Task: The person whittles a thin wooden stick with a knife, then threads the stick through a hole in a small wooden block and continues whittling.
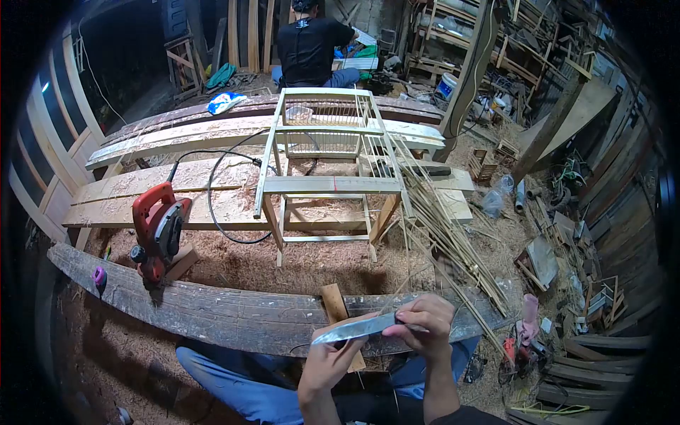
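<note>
My right hand (428, 322) is closed around the handle end of a knife with a broad grey blade (365, 326). The blade points left, across my lap. My left hand (330, 365) is just under the blade's tip, its fingers curled; what they hold, if anything, is hidden by the blade. A small wooden board (333, 301) leans over the plank edge between my hands. Beyond it stands a wooden cage frame (333, 185) with thin bars in its far part. To its right lies a bundle of thin bamboo sticks (453, 237).
A dark, worn plank (212, 312) crosses in front of my knees, with a red power planer (157, 230) on its left part. Long boards (127, 200) lie behind. A person in a black shirt (306, 53) sits at the back. Shavings cover the floor; a post (467, 78) stands right.
</note>
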The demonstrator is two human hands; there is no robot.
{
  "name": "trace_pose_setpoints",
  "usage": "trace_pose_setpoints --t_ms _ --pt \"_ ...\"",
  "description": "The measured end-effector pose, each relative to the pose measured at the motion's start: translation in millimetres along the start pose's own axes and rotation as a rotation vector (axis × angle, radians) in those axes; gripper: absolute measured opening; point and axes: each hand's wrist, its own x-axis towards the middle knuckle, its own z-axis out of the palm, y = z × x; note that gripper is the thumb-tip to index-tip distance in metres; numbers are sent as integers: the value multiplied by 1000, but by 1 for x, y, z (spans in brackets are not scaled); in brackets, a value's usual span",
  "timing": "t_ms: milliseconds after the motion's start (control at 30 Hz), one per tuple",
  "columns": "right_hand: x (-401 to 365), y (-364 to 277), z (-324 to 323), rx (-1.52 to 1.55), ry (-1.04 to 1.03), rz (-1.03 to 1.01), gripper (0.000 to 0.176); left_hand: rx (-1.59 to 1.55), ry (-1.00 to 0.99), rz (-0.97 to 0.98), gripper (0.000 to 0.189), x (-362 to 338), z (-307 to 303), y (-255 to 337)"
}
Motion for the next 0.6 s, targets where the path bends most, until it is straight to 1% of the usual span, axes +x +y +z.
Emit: trace_pose_setpoints --t_ms 33,100,133,167,233,267,300,367,400,433,467,500,567,600 --pt "-2 4 -3 -5 7 6 36 0 0 -1 27 0 -3 -2" --pt "-8 16 -6 -9 13 13 34 -80 48 -192 26 -2 -12 -6" --pt "-14 25 -7 -58 136 97 33 -155 45 -160 24 -3 -12 3" --pt "-17 31 -10 -109 259 178 32 -156 45 -160 24 -6 -14 6" --pt "-16 39 -24 -147 386 263 30 -211 34 -102 24 -10 -18 12" --pt "-17 40 -27 -137 425 242 31 -208 67 -146 25 -10 -19 15" --pt "-16 35 -26 -135 424 245 31 -207 70 -149 25 -9 -19 14" --pt "-12 19 -22 -67 334 172 32 -294 77 -86 27 -4 -17 8" --pt "-13 13 -17 -56 311 180 34 -296 73 -84 27 -1 -14 7" --pt "-12 9 -12 -58 311 179 34 -264 85 -133 28 1 -12 6" --pt "-12 5 -7 -16 257 162 34 -230 98 -184 29 1 -10 5" --pt "-12 1 -3 27 204 147 34 -227 101 -186 29 2 -9 3" --pt "-11 -7 5 40 167 151 34 -251 68 -145 29 2 -7 -3" --pt "-10 -11 7 46 130 149 33 -202 63 -158 30 2 -6 0"
